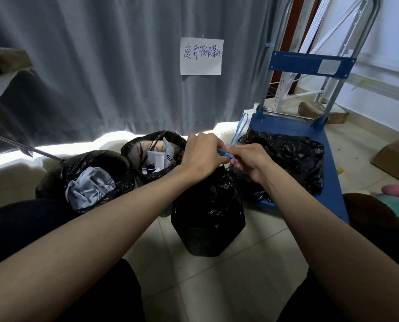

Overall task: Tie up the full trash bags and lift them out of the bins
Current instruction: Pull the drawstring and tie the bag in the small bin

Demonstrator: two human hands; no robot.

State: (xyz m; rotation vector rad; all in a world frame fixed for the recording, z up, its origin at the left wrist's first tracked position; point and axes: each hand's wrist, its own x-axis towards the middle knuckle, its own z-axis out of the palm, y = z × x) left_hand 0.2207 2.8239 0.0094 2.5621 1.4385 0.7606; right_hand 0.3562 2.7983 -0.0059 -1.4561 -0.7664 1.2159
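Location type: indoor waste collection corner in a storage or utility room. Indicators: a handwritten paper sign point(201, 56) fixed to a grey curtain point(101, 66); three bins lined with black trash bags point(207, 205) standing on a pale tiled floor point(217, 287); a blue platform trolley point(310, 126) carrying another filled black bag; white metal shelving rails point(286, 89) behind the trolley; cardboard boxes point(396, 156) lying on the floor at right

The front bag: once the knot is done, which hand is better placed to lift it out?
Probably left. The left hand sits directly above the front bag; the right hand is off to its side.
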